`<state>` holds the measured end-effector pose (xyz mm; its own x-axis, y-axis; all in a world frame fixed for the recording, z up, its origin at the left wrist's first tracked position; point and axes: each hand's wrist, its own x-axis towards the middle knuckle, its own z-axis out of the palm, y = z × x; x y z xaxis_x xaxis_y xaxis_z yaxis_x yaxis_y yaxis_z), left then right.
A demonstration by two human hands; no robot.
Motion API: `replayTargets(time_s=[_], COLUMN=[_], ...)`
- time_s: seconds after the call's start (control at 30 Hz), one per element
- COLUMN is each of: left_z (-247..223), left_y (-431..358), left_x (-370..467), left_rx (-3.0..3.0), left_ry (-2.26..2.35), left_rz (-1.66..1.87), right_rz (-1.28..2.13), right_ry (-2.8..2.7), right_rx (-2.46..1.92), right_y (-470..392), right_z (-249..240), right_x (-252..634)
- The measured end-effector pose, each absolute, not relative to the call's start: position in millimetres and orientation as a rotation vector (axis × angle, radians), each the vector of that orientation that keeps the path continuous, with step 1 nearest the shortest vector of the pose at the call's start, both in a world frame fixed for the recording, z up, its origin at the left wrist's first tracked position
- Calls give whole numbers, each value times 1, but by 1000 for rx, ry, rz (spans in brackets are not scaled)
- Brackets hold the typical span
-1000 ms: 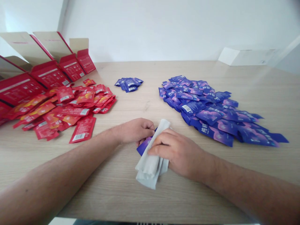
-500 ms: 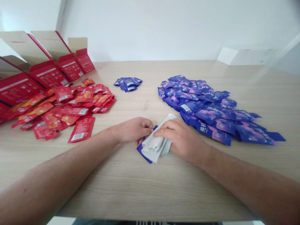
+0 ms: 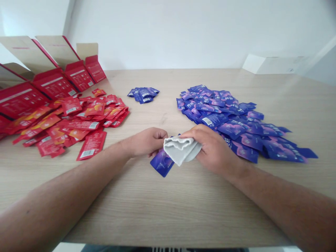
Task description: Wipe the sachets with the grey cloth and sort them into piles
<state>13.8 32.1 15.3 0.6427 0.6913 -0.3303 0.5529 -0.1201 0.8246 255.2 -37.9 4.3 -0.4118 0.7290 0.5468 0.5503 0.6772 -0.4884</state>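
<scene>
A blue-purple sachet (image 3: 162,163) lies at the middle of the table, tilted, its upper part covered by a folded whitish cloth (image 3: 181,149). My left hand (image 3: 151,141) is closed on the sachet's upper left edge, thumb and fingers pinched together. In my right hand (image 3: 210,145) the cloth is gripped between thumb and fingers, over the sachet's right side. Just beyond my right hand spreads a large pile of blue-purple sachets (image 3: 236,128).
Red and orange sachets (image 3: 78,124) are heaped on the left, before open red boxes (image 3: 55,82). A small group of blue sachets (image 3: 144,94) lies at the back middle. A white box (image 3: 273,64) stands at the back right of the wooden table (image 3: 157,217).
My right hand has moved the cloth up and away from the sachet's lower part, which now shows its printed face. My left hand has shifted slightly up and left.
</scene>
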Motion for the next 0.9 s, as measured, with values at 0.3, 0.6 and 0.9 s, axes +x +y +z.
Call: replayTargets(time_s=[0.3, 0.6, 0.9], left_z=[53, 44, 40], left_y=[45, 8, 32], left_x=[-15, 14, -6], left_rx=[2579, 2812, 2527], left_ry=[1471, 1189, 1647], left_rz=[298, -59, -375], right_rz=[224, 210, 208], right_ry=[-1980, -1999, -2008], right_rx=[-1037, -1023, -993], right_y=[-42, -38, -36], right_z=[17, 14, 10], right_x=[256, 258, 259])
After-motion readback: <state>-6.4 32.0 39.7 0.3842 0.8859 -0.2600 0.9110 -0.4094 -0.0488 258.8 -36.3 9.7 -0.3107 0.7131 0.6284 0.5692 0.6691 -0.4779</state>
